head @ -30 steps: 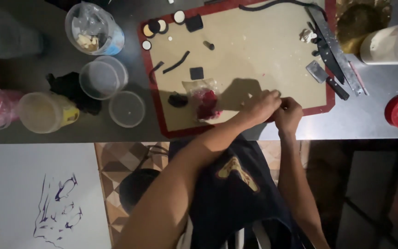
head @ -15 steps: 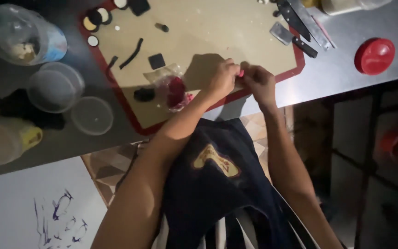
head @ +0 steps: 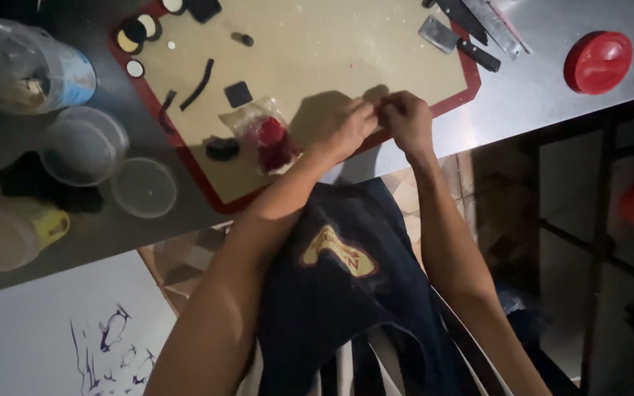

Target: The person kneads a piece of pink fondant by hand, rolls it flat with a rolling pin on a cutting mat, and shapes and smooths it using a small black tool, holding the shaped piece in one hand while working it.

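A person stood at a grey metal worktop (head: pixel 552 125), seen from above by a camera on their head, in dim light. Both bare forearms reached forward over a dark apron with a yellow emblem (head: pixel 339 253). The left hand (head: pixel 346 128) and the right hand (head: pixel 407 121) met at the near edge of a beige work mat with a red border (head: pixel 310 44). Their fingertips were pinched together on a small red piece (head: pixel 381 110), too small to make out in shape; both hands were curled closed around it, touching each other.

Just left of the left hand, on the mat, lay a clear plastic bag holding lumps of red material (head: pixel 266 136). Beside the bag sat a small black lump (head: pixel 222 149), and above it a small black square (head: pixel 238 94). Farther up lay thin black strips (head: pixel 198 84) and a few small round discs, black and cream (head: pixel 135 37), near the mat's far left corner.

At the far right corner of the mat lay a small cleaver-shaped blade with a dark handle (head: pixel 453 42), next to other long flat tools (head: pixel 497 26). Well apart to the right, a red round lid (head: pixel 597 62) rested on the bare worktop.

Left of the mat stood a clear plastic jar with a blue label (head: pixel 34 66), two clear round tubs (head: pixel 82 145), and a pale jar lying on its side with a yellow label (head: pixel 16 231). Below the worktop edge, a white sheet with dark purple scribbles (head: pixel 104 341) showed on the floor side.
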